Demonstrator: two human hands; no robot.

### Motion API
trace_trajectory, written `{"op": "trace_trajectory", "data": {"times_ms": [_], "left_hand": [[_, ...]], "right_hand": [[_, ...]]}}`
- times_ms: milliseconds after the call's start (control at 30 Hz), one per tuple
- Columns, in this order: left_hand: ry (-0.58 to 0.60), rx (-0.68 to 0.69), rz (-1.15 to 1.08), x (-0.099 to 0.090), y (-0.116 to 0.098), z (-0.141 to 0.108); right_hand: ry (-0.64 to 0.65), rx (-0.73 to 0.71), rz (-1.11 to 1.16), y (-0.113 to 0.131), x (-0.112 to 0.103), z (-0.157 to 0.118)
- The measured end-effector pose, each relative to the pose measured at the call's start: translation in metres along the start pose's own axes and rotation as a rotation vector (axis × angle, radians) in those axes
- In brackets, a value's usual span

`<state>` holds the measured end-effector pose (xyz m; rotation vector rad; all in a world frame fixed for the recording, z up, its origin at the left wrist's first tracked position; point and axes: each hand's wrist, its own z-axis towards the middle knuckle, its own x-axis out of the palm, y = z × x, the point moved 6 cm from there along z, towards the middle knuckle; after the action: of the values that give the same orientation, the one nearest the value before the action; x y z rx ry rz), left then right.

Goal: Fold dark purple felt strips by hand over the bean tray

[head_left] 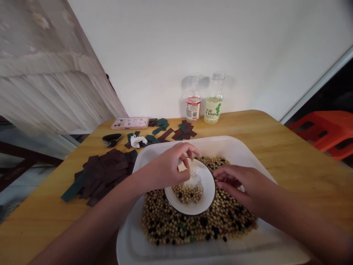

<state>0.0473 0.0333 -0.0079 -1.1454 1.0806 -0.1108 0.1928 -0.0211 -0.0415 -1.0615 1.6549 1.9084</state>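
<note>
Beans [198,224] fill a white tray [124,243]; left hand [165,169] pinches its fingertips together over a small bowl [210,187], right hand [239,184] curled beside it.

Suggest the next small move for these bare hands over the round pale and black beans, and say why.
Probably the right hand should pinch up one more pale bean for the white, dark-rimmed bowl: its fingers rest beside the rim, and the bowl holds mostly pale beans, while the white plastic tray holds a pale and black mix.
</note>
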Motion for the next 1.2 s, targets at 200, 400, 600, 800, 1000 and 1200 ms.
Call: {"op": "trace_trajectory", "data": {"times_ms": [200,400,600,800,1000,1200], "left_hand": [[-0.022,0.037,-0.013,-0.001,0.000,-0.002],[-0.021,0.029,-0.083,-0.002,-0.003,-0.004],[0.216,-0.061,-0.491,0.008,-0.004,-0.005],[0.168,-0.243,-0.999,0.008,0.012,-0.002],[0.126,-0.303,-1.145,0.007,0.013,0.002],[0.148,-0.325,-1.193,0.007,0.013,0.001]], "right_hand": [[-0.078,-0.046,-0.024,0.003,-0.004,0.002],[-0.262,-0.077,0.112,-0.004,-0.020,0.003],[-0.478,-0.367,-0.076,0.047,-0.051,0.010],[-0.367,-0.476,-0.016,0.082,-0.039,0.040],[-0.354,-0.444,0.052,0.065,-0.035,0.045],[-0.343,-0.378,0.185,0.053,-0.035,0.046]]}}
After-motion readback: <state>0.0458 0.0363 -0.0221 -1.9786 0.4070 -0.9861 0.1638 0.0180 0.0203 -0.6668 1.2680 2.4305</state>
